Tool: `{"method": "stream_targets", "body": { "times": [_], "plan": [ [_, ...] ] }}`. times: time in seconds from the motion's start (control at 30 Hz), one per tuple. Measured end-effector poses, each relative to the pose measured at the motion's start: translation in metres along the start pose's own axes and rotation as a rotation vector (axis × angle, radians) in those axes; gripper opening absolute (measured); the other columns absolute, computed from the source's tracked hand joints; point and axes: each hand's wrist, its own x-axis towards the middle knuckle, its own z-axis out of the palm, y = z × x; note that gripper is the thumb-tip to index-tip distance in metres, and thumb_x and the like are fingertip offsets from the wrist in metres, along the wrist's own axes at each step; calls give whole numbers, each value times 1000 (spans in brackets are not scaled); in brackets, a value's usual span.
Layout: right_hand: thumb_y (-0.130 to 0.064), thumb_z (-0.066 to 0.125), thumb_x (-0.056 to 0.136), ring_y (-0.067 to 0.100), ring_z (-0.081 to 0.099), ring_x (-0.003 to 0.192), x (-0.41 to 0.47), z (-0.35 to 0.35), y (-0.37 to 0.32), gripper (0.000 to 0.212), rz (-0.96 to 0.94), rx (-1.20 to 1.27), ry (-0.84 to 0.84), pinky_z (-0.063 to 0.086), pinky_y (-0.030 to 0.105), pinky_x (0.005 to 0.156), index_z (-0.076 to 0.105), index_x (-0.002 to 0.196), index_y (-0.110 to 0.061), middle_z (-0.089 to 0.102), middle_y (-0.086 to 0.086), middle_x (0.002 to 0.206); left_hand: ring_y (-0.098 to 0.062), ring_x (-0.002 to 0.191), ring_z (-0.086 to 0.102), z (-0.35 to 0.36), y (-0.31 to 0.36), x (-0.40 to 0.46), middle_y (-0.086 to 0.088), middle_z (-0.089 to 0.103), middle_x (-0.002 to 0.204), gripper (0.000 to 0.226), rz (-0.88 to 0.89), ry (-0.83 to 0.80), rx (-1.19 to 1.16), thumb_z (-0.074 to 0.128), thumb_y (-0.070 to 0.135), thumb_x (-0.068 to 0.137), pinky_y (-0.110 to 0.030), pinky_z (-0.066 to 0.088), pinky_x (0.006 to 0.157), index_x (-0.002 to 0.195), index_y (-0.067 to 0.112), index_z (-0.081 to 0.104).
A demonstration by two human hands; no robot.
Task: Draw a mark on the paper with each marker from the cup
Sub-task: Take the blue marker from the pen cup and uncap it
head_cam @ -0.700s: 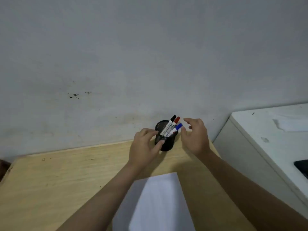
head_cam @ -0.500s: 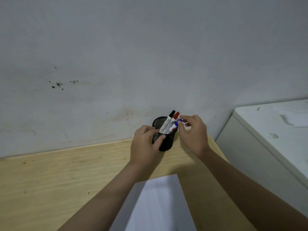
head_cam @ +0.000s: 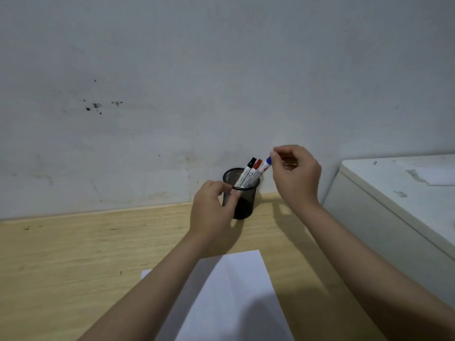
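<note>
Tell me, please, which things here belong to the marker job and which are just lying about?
Job: mesh cup, blue marker, red marker, black marker, paper.
Lying about: white cabinet with scraps on top.

Paper cut off by bottom edge; marker lettering illegible; cabinet cropped right.

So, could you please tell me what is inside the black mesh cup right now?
Three markers stand in the mesh cup: black-capped, red-capped and blue-capped, the last pinched by the right hand. Their lower ends and the cup's bottom are hidden.
</note>
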Motion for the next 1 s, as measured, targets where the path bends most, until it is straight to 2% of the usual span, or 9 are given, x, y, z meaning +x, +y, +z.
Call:
{"method": "stream_targets", "body": {
  "times": [0.13, 0.2, 0.3, 0.4, 0.5, 0.63, 0.73, 0.87, 1.0],
  "plan": [
    [-7, 69, 81, -2, 60, 62, -25, -29, -30, 7, 69, 193, 87, 45, 10, 62, 67, 81, -14, 65, -7, 72, -24, 77, 68, -15, 38, -24, -9, 70, 77, 11, -168, 25, -419, 67, 19, 81, -29, 51, 71, 91, 20, 63],
    [-4, 71, 79, 0, 63, 64, -50, -39, -35, 12, 126, 258, 64, 48, 12, 64, 67, 77, -15, 67, -12, 68, -21, 76, 70, -20, 55, -37, -15, 71, 77, 16, -210, 25, -568, 63, 17, 84, -31, 53, 75, 99, 21, 59],
    [6, 70, 76, 3, 65, 67, -90, -50, -37, 10, 179, 372, -22, 50, 12, 66, 68, 75, -3, 70, -8, 68, -15, 78, 72, -27, 68, -54, -8, 72, 78, 20, -264, 27, -693, 63, 15, 84, -32, 54, 79, 104, 17, 60],
    [11, 70, 73, 11, 69, 79, -123, -61, -34, 10, 157, 411, -173, 53, 16, 71, 69, 74, 2, 70, 13, 80, -12, 78, 68, -32, 73, -70, -4, 70, 84, 20, -279, 38, -656, 69, 9, 78, -34, 54, 78, 97, 15, 63],
    [6, 72, 75, 14, 70, 86, -135, -70, -36, 9, 187, 401, -311, 55, 20, 73, 73, 77, -3, 73, 9, 86, -7, 67, 64, -37, 73, -82, -1, 65, 83, 17, -275, 78, -611, 71, 2, 75, -43, 55, 80, 89, 10, 63],
    [-9, 71, 80, 3, 62, 66, -120, -71, -48, 5, 278, 330, -228, 52, 19, 65, 72, 82, -13, 70, -1, 76, -22, 70, 60, -45, 71, -92, -6, 62, 79, 17, -238, 74, -527, 67, -2, 75, -41, 53, 75, 83, 10, 58],
    [-23, 70, 81, 4, 53, 55, -109, -62, -60, 6, 409, 319, -260, 48, 25, 59, 71, 83, -18, 62, -3, 65, -14, 73, 63, -49, 70, -100, 0, 70, 83, 22, -167, 14, -406, 68, 1, 74, -33, 52, 70, 76, 20, 55],
    [-26, 69, 83, 11, 50, 52, -109, -48, -69, 24, 424, 269, -342, 45, 30, 56, 69, 73, -5, 58, -3, 54, -14, 85, 67, -54, 65, -107, 4, 73, 90, 23, -99, -41, -332, 71, 11, 71, -36, 53, 78, 77, 25, 54],
    [-25, 68, 84, 9, 53, 53, -107, -45, -67, 29, 442, 276, -260, 53, 40, 62, 66, 70, 0, 58, 3, 55, 1, 72, 61, -64, 55, -112, 12, 69, 84, 25, -136, -51, -198, 79, 15, 67, -20, 50, 70, 84, 21, 61]
  ]
}}
